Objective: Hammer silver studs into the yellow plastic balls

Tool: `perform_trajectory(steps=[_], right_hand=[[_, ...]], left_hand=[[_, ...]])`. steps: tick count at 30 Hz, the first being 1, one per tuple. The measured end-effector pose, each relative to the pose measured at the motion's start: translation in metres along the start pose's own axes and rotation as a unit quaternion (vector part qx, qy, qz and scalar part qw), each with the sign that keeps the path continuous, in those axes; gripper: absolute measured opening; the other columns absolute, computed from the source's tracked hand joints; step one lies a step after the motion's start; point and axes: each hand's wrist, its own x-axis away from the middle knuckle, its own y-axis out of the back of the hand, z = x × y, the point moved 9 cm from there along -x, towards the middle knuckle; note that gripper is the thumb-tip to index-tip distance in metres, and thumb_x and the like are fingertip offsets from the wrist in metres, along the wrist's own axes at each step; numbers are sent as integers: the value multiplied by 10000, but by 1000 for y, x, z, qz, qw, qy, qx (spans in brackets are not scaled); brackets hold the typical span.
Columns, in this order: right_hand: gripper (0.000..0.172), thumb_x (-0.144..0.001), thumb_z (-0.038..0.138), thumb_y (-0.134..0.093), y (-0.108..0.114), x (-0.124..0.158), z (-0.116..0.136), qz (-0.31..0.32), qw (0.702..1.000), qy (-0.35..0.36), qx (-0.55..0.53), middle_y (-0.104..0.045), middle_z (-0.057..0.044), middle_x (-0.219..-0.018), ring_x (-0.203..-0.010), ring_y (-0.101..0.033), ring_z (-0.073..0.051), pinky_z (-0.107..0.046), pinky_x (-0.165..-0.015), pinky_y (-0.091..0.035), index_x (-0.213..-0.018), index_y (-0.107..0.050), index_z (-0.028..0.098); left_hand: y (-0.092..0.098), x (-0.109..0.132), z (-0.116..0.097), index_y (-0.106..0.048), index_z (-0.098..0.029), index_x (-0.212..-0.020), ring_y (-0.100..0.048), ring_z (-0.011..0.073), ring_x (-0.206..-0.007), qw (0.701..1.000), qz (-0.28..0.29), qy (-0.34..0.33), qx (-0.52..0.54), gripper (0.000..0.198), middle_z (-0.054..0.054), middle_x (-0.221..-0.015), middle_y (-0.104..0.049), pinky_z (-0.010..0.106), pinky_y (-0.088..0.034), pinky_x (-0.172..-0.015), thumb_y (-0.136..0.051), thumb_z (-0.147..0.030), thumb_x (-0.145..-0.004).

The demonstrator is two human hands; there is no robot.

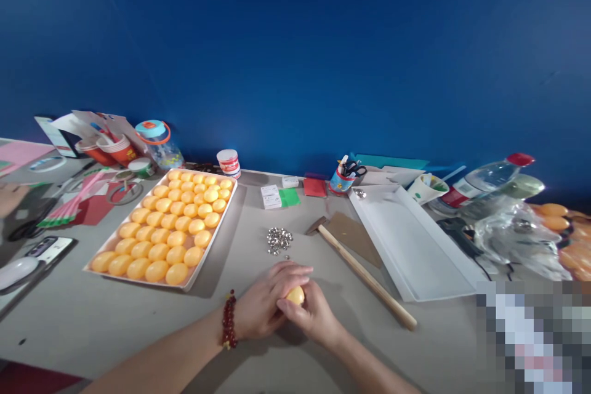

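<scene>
An orange ping-pong ball [295, 296] sits between my two hands, low over the table. My left hand [266, 300], with a dark red bead bracelet at the wrist, curls over the ball from the left. From the other side my right hand [318, 315] closes on it, thumb across the front. The two hands touch, and part of the ball is hidden by fingers. Just beyond them lies a pile of small shiny silver pieces [278, 240], too small to name surely. A hammer [364, 274] with a wooden handle rests to the right.
A shallow box [188, 287] full of orange balls stands left. On the right are a white tray [415, 246], a plastic bottle [484, 175] and clear plastic bags [514, 237]. Small white boxes [271, 198] and a pen cup [341, 182] stand behind. Another person's hand [12, 198] shows far left.
</scene>
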Motion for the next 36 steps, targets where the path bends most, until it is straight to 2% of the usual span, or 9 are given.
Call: perform_trajectory(steps=[7,12,15,18,26,30,33,36], right_hand=[[293,-841,459,-590,0,3,2,2,1000,5,-6,-635,-45,-814,-741,-583,-173,-263,-669,-482,-835,-631,169],[374,-719,483,-741,-2,3,0,20,997,-8,-77,-675,-69,-927,-851,-632,-216,-298,-730,-530,-911,-654,173],[316,-736,460,-738,-2,4,-2,25,998,-8,-61,-687,-58,-859,-826,-638,-209,-302,-741,-531,-848,-663,174],[271,-794,440,-689,-2,4,-3,19,999,0,-42,-678,-43,-775,-778,-630,-190,-294,-746,-521,-762,-651,174],[305,-815,465,-650,5,4,-7,-15,1000,2,10,-649,-38,-738,-721,-600,-174,-271,-692,-495,-742,-627,169],[391,-776,542,-663,13,3,-13,-31,996,-34,75,-632,-32,-730,-661,-571,-165,-237,-580,-440,-830,-641,155],[479,-758,596,-654,16,2,-6,-26,995,-21,89,-613,-32,-772,-678,-539,-163,-241,-601,-424,-910,-625,142],[493,-793,613,-602,18,1,7,-15,998,7,64,-569,-26,-808,-717,-496,-155,-244,-636,-415,-938,-595,142]], left_hand=[[-2,0,1,-295,-212,-1393,-394,291,-1345,1000,10,0,22,558,174,-1457,-432,541,-314,-1101,-471,-157,-866],[-6,0,-5,-277,-201,-1402,-355,280,-1373,999,34,-21,5,567,171,-1460,-427,523,-312,-1117,-462,-167,-867],[-6,-2,-9,-272,-195,-1396,-354,273,-1379,999,32,-29,-4,534,185,-1442,-448,518,-323,-1113,-438,-176,-889],[-6,-3,-9,-285,-201,-1386,-363,271,-1377,999,25,-26,-4,511,186,-1422,-473,515,-336,-1106,-436,-178,-899],[-8,-3,0,-309,-214,-1396,-376,275,-1355,1000,12,6,-2,538,147,-1446,-452,519,-322,-1117,-464,-184,-881],[-4,-3,7,-332,-211,-1413,-379,287,-1347,999,5,25,-31,539,144,-1458,-434,511,-327,-1113,-469,-228,-892],[1,-1,12,-346,-218,-1430,-388,306,-1337,999,-13,37,-30,547,151,-1439,-449,518,-330,-1106,-480,-332,-912],[7,2,20,-335,-233,-1447,-378,300,-1346,997,-37,67,-12,577,147,-1463,-415,495,-341,-1108,-483,-413,-920]])
